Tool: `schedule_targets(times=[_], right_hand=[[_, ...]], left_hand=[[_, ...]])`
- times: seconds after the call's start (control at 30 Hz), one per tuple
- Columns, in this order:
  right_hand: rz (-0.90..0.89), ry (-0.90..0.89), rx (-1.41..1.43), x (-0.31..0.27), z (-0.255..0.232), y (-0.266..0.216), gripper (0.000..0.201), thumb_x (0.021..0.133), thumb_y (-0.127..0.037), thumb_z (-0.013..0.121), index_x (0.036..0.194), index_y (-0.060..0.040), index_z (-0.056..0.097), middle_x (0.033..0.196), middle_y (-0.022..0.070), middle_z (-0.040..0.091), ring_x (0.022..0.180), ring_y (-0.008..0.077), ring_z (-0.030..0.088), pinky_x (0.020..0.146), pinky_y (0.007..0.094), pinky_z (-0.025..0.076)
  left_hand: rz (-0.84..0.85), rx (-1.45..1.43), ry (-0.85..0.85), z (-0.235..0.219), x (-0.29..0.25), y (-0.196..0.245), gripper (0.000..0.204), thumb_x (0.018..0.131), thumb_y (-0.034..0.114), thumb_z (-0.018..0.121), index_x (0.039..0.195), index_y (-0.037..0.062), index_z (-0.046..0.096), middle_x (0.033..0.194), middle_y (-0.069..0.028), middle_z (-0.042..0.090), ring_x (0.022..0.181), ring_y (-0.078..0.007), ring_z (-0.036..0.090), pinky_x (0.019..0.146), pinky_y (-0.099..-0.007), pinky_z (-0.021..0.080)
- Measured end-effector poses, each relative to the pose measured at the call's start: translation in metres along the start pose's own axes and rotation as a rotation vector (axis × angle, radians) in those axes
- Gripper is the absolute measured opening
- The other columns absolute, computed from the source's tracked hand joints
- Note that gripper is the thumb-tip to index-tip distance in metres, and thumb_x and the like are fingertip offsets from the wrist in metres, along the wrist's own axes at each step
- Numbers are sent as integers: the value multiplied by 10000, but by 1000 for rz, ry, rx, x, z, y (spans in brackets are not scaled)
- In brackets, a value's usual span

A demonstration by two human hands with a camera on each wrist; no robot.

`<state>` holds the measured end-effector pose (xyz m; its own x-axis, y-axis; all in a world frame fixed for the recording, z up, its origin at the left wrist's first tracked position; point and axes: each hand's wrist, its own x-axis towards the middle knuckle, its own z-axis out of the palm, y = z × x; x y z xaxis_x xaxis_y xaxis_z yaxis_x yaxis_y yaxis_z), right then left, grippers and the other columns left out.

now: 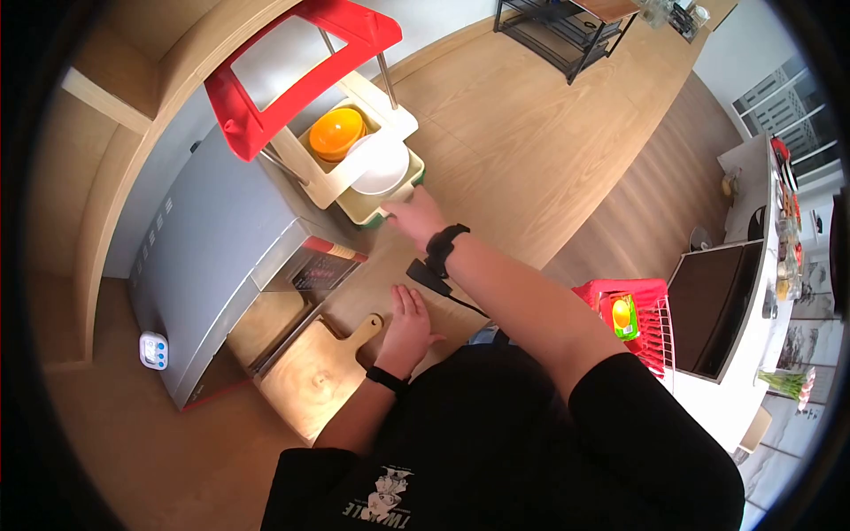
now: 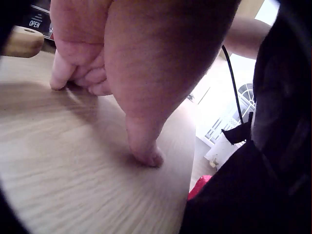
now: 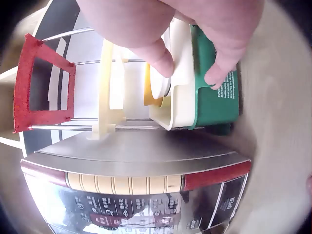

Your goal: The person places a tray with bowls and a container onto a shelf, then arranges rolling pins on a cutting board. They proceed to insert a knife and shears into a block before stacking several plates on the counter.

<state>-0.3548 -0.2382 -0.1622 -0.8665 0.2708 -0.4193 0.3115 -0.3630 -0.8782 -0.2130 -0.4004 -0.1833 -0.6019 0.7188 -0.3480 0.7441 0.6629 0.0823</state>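
Observation:
My right hand (image 1: 416, 217) grips the near end of a storage rack's lower bin. In the right wrist view, the thumb lies over the inside of the cream bin (image 3: 183, 105), and the fingers press the outside of the green bin (image 3: 217, 105) beneath it. Orange bowls (image 1: 336, 133) and a white bowl (image 1: 382, 168) sit in the cream bin. The rack's red top frame (image 1: 305, 99) rises above on metal rods. My left hand (image 1: 407, 327) holds nothing; its fingertips and thumb touch the wooden counter (image 2: 73, 161) beside the cutting board handle (image 1: 365, 329).
A grey microwave (image 1: 221, 239) stands left of the rack, with a wooden cutting board (image 1: 310, 380) in front. A black object with a cord (image 1: 429, 276) lies between the arms. A red basket (image 1: 655, 332) is at the right, and a black-framed shelf (image 1: 562, 44) at the far end.

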Motion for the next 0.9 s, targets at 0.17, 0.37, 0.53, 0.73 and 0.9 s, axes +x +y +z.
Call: schedule_targets(times=[0.17,0.37,0.53,0.73,0.9], right_hand=[[-34,-40,118,25,14,3,740,859,-124,762,1398,107,311,1229,190,555,973,221,652,730,312,597],[62,13,26,29,26,-14,940,884,-144,751,1528,84,105,1330,216,519,1024,254,652,753,338,615],[94,-13,-44,36,21,-12,847,855,-139,775,1445,117,224,1273,215,579,1018,245,657,735,338,606],[-57,-8,-227,51,16,8,1005,874,-330,758,1477,185,140,1293,311,579,1150,342,633,939,355,536],[-109,37,-736,22,8,-25,1228,786,-574,775,1489,184,113,1291,343,569,1198,379,605,992,385,512]], left_hand=[[18,91,19,-1,0,1,1066,811,622,661,1388,-222,358,1422,-456,365,1393,-562,305,1189,-524,252],[33,103,8,1,-1,0,1112,796,632,669,1388,-240,316,1425,-484,311,1388,-566,313,1175,-484,301],[51,193,-14,-1,2,1,1112,802,668,629,1376,-240,344,1410,-479,344,1380,-563,327,1167,-483,309],[51,176,25,3,1,0,1120,803,684,614,1371,-243,350,1385,-477,377,1380,-564,323,1164,-486,314],[69,227,-55,-8,5,5,1101,830,686,580,1365,-249,353,1402,-423,402,1364,-557,336,1178,-498,279]])
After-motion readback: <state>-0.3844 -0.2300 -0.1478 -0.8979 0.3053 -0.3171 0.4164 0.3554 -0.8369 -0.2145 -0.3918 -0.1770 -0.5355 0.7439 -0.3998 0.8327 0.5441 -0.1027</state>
